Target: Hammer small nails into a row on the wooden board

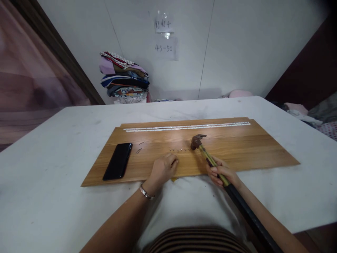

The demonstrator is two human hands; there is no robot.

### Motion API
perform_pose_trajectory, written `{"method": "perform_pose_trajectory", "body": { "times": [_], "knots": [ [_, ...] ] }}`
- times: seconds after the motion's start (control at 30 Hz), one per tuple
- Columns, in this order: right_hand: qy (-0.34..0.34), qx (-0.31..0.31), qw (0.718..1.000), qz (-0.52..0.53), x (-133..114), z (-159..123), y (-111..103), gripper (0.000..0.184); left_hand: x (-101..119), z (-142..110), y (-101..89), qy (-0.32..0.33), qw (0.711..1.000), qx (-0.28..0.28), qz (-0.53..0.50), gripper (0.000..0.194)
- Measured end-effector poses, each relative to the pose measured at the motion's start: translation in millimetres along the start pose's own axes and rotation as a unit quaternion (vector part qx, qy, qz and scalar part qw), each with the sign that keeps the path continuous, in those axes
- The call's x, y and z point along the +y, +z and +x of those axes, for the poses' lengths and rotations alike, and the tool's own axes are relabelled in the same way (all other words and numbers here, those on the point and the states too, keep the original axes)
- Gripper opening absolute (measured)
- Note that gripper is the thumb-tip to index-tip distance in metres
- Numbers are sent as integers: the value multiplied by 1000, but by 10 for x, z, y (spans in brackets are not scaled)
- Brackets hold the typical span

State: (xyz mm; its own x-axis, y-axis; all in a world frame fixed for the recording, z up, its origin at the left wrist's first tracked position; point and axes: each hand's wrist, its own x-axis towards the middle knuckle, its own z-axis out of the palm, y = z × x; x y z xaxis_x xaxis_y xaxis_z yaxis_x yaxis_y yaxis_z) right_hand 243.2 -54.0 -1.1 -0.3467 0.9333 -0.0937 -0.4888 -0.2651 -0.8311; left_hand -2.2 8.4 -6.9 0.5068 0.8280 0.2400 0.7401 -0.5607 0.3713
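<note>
My right hand [219, 171] is wrapped round the yellow and black handle of a claw hammer [210, 158]. The rusty hammer head is low over a wooden board [263, 147], by the right end of a short row of nail heads [181, 150]; whether it touches one, I cannot tell. My left hand [164, 167] rests on the board's near side, just below the row's left end, with its fingers curled in. Anything inside those fingers is hidden. A few loose nails [139, 150] lie on the board to the left.
A black phone [117, 161] lies at the board's left end. Two white measuring strips [186, 127] run along its far side. The board lies on a white table [47, 154]. Folded clothes [125, 77] are stacked by the wall, below handwritten papers [165, 48].
</note>
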Motion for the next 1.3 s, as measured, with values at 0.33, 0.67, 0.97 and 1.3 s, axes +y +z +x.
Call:
{"method": "perform_pose_trajectory", "body": {
  "times": [0.33, 0.67, 0.97, 1.3],
  "knots": [
    [12, -11, 1000, -17, -89, -32, 26, 24, -11, 1, 22, -4, 1000, -4, 8, 15],
    [7, -7, 1000, -7, -64, -33, 19, 34, -27, -2, 38, 2, 1000, 3, 10, 15],
    [3, 1, 1000, -4, -36, -10, 9, 27, -12, 2, 23, -1, 1000, -2, 6, 15],
    [22, -6, 1000, -14, -101, -37, 38, 27, -6, -2, 15, -5, 1000, -3, 2, 15]
  ]
}}
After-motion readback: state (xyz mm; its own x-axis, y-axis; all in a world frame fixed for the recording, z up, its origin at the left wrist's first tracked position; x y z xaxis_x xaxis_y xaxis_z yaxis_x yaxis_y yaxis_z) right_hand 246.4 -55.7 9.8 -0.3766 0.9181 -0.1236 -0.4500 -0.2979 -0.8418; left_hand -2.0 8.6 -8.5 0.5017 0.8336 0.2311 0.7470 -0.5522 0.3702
